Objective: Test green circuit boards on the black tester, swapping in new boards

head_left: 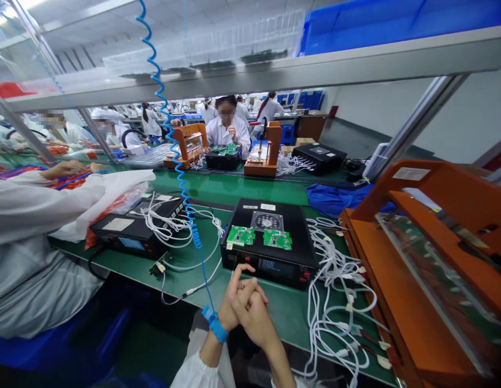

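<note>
My left hand (231,302), wearing a blue wrist strap (215,324), meets my right hand (256,317) in front of a black test box (270,215). The fingers of both hands are laced and pressed together, partly hiding one another, and no object shows in them. My left index finger points forward near a red button on the box's front. Two green circuit boards, one at left (241,235) and one at right (278,240), lie flat on top of the box. A lit display (276,267) is on its front.
White cables (331,291) spread right of the box, beside an orange fixture (371,237). Another black box (132,231) and a small board (159,264) are at left. A coiled blue cord (179,178) hangs down. A co-worker's sleeve (43,210) is at left; a person (229,132) sits opposite.
</note>
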Demonstrator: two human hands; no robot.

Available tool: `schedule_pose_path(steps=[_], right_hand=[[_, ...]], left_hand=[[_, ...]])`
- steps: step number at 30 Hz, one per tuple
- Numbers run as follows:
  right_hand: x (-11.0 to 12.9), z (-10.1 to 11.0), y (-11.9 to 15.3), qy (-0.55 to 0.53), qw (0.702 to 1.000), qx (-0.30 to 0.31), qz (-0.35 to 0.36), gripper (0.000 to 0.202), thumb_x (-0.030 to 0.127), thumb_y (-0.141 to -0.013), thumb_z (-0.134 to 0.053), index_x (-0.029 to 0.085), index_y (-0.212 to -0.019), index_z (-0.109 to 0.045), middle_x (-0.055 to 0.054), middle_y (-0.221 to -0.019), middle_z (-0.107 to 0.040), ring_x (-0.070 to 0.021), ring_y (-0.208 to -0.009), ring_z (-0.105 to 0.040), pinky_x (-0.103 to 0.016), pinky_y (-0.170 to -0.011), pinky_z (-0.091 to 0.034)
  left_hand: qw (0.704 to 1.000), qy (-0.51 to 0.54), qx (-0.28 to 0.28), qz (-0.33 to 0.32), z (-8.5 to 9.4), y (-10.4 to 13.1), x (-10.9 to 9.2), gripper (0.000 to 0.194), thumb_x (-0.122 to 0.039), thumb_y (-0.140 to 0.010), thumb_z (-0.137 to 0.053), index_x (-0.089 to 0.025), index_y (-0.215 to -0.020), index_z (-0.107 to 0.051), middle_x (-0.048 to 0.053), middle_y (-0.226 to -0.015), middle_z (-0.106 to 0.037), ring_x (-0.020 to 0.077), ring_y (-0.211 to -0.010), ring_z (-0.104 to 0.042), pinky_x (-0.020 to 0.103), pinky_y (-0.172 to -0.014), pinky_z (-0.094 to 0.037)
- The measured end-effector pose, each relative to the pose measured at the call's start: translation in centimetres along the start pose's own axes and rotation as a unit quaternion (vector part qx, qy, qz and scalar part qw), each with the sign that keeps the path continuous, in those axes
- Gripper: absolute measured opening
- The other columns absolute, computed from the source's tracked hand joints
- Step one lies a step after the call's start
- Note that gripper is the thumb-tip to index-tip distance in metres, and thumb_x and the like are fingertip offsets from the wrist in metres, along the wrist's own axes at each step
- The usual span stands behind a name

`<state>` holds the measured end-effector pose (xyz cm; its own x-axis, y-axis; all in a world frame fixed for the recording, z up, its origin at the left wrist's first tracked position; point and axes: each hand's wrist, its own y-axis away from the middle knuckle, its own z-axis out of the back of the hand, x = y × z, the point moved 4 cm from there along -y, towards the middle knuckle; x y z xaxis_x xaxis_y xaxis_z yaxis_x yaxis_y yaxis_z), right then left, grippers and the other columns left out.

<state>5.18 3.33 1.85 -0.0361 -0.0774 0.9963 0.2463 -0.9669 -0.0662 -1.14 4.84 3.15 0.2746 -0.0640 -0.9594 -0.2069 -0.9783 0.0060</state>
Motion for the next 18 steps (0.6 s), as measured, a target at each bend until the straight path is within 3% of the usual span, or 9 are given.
schedule_pose_path(steps=[8, 18], right_hand=[[0.22, 0.04, -0.07, 0.003, 1.000, 0.003, 0.005, 0.036, 0.050, -0.087, -0.063, 0.014, -0.090, -0.064, -0.009, -0.086, -0.068, -0.0227, -0.081, -0.067, -0.030, -0.073, -0.054], [0.63, 0.01, -0.18, -0.016, 1.000, 0.000, 0.005, 0.032, 0.047, -0.084, -0.067, 0.015, -0.081, -0.062, -0.001, -0.070, -0.057, -0.0154, -0.065, -0.056, -0.026, -0.064, -0.050]], left_hand=[[1.000, -0.006, -0.003, 0.001, -0.10, 0.04, -0.13, 0.037, -0.048, -0.091, -0.059, -0.023, -0.113, -0.041, 0.003, -0.070, -0.074, 0.0214, -0.063, -0.072, 0.027, -0.055, -0.052], [1.000, -0.013, -0.007, 0.022, -0.15, -0.10, -0.33, 0.041, -0.049, -0.089, -0.062, -0.019, -0.112, -0.046, 0.007, -0.070, -0.076, 0.0210, -0.063, -0.072, 0.025, -0.054, -0.050]])
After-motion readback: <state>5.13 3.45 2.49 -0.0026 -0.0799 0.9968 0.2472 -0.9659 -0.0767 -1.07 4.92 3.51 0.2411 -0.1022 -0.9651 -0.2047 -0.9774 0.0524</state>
